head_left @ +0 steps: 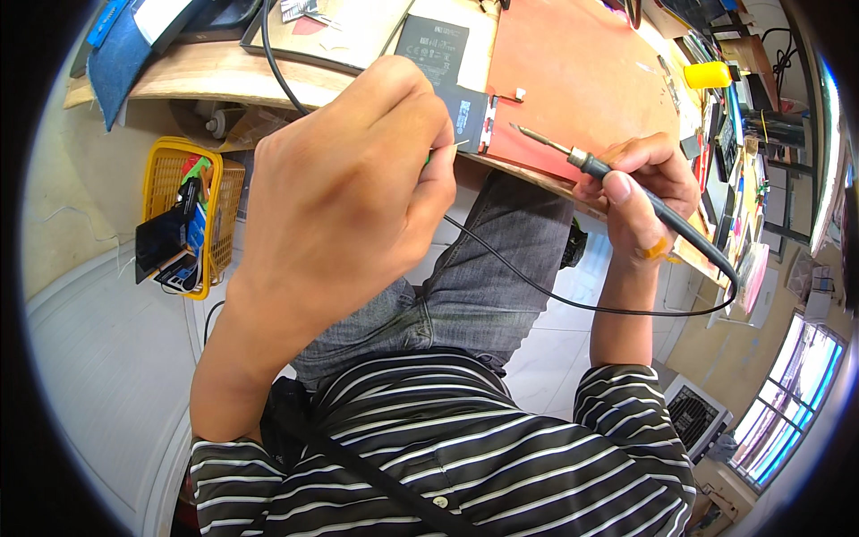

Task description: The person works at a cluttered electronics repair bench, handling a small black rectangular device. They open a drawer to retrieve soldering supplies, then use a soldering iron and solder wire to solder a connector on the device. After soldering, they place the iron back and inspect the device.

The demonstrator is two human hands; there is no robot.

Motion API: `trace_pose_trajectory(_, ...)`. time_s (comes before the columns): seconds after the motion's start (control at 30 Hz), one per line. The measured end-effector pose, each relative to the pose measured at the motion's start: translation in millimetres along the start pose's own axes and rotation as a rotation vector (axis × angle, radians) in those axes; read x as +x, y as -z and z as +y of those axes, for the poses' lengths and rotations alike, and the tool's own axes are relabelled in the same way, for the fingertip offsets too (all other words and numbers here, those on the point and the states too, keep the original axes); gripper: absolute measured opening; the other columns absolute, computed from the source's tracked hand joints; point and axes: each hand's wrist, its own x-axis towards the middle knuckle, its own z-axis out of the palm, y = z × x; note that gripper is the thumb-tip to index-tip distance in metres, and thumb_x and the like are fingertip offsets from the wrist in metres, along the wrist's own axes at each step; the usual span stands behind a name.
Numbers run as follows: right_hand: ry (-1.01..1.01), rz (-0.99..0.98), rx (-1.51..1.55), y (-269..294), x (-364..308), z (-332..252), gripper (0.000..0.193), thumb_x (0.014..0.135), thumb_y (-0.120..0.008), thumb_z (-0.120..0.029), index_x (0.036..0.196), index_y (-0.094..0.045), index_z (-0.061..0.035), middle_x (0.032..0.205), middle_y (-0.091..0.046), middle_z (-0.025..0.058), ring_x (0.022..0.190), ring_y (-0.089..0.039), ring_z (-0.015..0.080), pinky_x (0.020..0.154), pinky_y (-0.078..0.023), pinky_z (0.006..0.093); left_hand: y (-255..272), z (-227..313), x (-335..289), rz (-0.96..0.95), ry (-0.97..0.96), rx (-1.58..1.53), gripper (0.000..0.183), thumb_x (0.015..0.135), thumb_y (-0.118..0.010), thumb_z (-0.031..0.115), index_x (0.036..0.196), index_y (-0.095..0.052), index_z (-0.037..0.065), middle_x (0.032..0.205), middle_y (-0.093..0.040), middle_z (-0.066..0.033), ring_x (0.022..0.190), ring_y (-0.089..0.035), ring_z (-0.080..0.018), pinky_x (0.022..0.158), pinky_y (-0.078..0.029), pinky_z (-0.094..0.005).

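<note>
Your right hand (640, 183) held a soldering iron (626, 183) in a pen grip, fingers closed around its dark handle, with the bare metal tip (530, 134) pointing left and hanging in the air just short of the work. The tip touched nothing that could be seen. Your left hand (349, 192) was closed in a pinch on something thin; a pale sliver (460, 142) stuck out past the fingertips toward the iron, but what it was could not be told. Both pointed at a flat black battery pack (465, 115) lying at the near edge of the counter (582, 80), on its orange-red mat.

Judging by that gap, the joint itself had not yet been made: iron and sliver were lined up at the pack's right edge, and the touch-down was what remained. Whether any earlier joint was finished could not be read from here.

The pack carried a small white rectangular label with fine dark print on its black face. Just behind it lay a second dark, flat rectangle (431, 46) with pale print, on a lighter board. A yellow cylinder-shaped thing (707, 74) sat far right on the counter. Below the counter to your left, a yellow plastic basket (165, 179) held small boxes, one black and one with blue on it.
</note>
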Motion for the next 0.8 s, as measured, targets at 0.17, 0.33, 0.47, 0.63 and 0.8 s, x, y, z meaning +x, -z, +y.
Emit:
trace_pose_trajectory(0.17, 0.005, -0.042, -0.105, -2, 0, -1, 0.018, 0.088, -0.077, -0.004, 0.094, -0.06, 0.0021, 0.082, -0.071, 0.0168, 0.069, -0.072, 0.0208, 0.067, -0.061, 0.0313, -6, 2, 2, -0.002, -0.012, -0.001, 0.013, 0.083, -0.076, -0.001, 0.086, -0.064, 0.004, 0.095, -0.066, -0.0031, 0.073, -0.066, -0.0171, 0.057, -0.052, -0.0293)
trace_pose_trajectory(0.33, -0.004, -0.047, -0.111, -1, 0, 0, 0.019, 0.087, -0.078, -0.004, 0.093, -0.061, 0.002, 0.082, -0.072, 0.0158, 0.07, -0.072, 0.0201, 0.068, -0.061, 0.0313, -10, 2, 4, -0.003, -0.018, 0.009, 0.013, 0.083, -0.076, 0.001, 0.086, -0.064, 0.003, 0.093, -0.065, -0.004, 0.071, -0.065, -0.0187, 0.058, -0.053, -0.0303)
trace_pose_trajectory(0.47, -0.055, -0.013, -0.062, -3, -1, -2, 0.018, 0.085, -0.081, 0.002, 0.093, -0.064, 0.0023, 0.084, -0.072, 0.0115, 0.075, -0.073, 0.017, 0.073, -0.062, 0.0296, -11, 2, 4, -0.007, -0.019, 0.025, 0.013, 0.084, -0.076, 0.001, 0.087, -0.063, 0.003, 0.091, -0.064, -0.0043, 0.071, -0.065, -0.0194, 0.058, -0.053, -0.0307)
trace_pose_trajectory(0.63, -0.029, -0.045, -0.104, -2, -1, -2, 0.017, 0.086, -0.079, 0.001, 0.093, -0.063, 0.002, 0.083, -0.072, 0.0125, 0.073, -0.072, 0.0176, 0.07, -0.061, 0.0295, -12, 5, 5, -0.019, -0.017, 0.017, 0.013, 0.084, -0.076, 0.001, 0.087, -0.063, 0.003, 0.09, -0.063, -0.0046, 0.07, -0.065, -0.0202, 0.059, -0.052, -0.0318)
trace_pose_trajectory(0.8, -0.003, -0.07, -0.163, -4, 0, -2, 0.018, 0.088, -0.077, -0.005, 0.093, -0.061, 0.0019, 0.081, -0.072, 0.0175, 0.068, -0.071, 0.0189, 0.063, -0.058, 0.0288, -13, 7, 7, -0.023, -0.012, 0.028, 0.013, 0.084, -0.075, 0.001, 0.087, -0.063, 0.003, 0.09, -0.063, -0.0055, 0.07, -0.065, -0.0214, 0.061, -0.052, -0.0323)
